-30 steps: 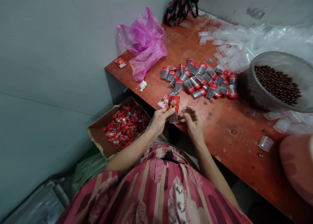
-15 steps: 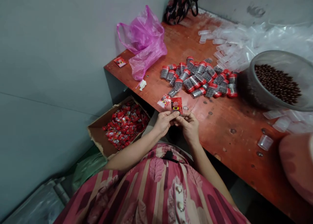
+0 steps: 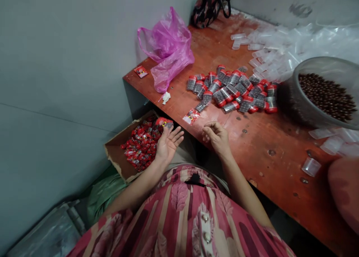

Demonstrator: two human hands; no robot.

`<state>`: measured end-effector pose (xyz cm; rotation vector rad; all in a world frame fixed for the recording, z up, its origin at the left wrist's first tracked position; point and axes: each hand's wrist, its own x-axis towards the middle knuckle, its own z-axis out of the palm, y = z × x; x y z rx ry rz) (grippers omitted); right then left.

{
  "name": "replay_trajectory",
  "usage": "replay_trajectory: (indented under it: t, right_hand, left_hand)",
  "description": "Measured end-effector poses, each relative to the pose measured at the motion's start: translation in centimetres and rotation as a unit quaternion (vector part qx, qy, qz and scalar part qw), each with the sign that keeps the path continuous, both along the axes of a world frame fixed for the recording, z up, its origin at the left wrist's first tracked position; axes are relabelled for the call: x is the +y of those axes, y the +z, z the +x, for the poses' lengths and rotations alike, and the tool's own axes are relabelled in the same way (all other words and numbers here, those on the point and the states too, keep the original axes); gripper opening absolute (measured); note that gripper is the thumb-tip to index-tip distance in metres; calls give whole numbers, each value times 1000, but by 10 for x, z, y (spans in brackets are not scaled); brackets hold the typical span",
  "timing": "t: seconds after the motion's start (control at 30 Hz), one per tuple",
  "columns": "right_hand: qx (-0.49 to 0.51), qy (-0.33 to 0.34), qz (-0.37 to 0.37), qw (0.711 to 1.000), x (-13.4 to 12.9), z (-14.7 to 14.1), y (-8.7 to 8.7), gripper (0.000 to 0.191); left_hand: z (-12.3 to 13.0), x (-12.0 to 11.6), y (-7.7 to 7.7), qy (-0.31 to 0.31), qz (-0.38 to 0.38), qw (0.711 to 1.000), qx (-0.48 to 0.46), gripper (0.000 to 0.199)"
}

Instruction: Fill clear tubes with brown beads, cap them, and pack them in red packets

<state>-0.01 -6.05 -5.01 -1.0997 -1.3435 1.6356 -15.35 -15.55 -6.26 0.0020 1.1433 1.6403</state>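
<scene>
My left hand [image 3: 167,145] is open, palm up with the fingers spread, over the near side of a cardboard box [image 3: 113,158]. Just beyond its fingertips is a red sachet [image 3: 164,122] with dark contents, apparently in the air over the box. Many similar filled red sachets [image 3: 140,146] fill the box. My right hand [image 3: 217,139] hovers at the table's edge, fingers curled against the thumb, with nothing visible in them. Close by on the table lies a flat red printed sachet [image 3: 191,116]. Behind it are several small clear jars with red caps [image 3: 230,92], filled with dark balls.
A grey tub [image 3: 297,96] of brown balls [image 3: 327,96] stands on the red wooden table [image 3: 252,137] at right. Clear empty tubes [image 3: 280,51] are heaped behind it. A pink plastic bag [image 3: 171,40], a crumpled white scrap [image 3: 166,97] and another red sachet [image 3: 141,71] lie toward the left.
Both hands were together pinching a red sachet at the table's edge. My left hand has moved left over the box and let the sachet go; my right hand stays near the edge.
</scene>
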Motion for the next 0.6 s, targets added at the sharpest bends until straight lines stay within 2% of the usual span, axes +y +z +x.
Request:
replay_trajectory:
  t: [0.07,0.1,0.13,0.2,0.27,0.33,0.37,0.43,0.6]
  right_hand:
    - [-14,-20,14,1000,1,4,-1,27]
    - [-19,-22,19,999,2,6,-2,27]
    - [-22,-22,23,999,2,8,-3,26]
    - [-26,-19,25,999,1,10,-4,26]
    - [-32,-14,21,999,0,11,-5,25]
    - [-35,-10,16,999,-1,11,-6,26]
    - [-35,-9,13,999,-2,12,-7,26]
    - [-34,-7,6,999,-1,11,-8,28]
    - [-30,-48,14,998,8,3,-11,27]
  left_hand:
    - [-3,5,-7,-32,-24,992,122,40]
    - [-5,11,-10,-52,-15,976,212,38]
    - [-7,20,-13,-70,4,947,314,35]
    - [-11,41,-19,-92,49,860,500,29]
    - [-15,63,-25,-114,56,781,612,27]
    - [-18,80,-30,-131,39,732,668,21]
    - [-18,85,-33,-133,29,719,681,18]
    - [-18,90,-37,-127,19,714,688,13]
    - [-12,83,-38,-90,46,750,653,14]
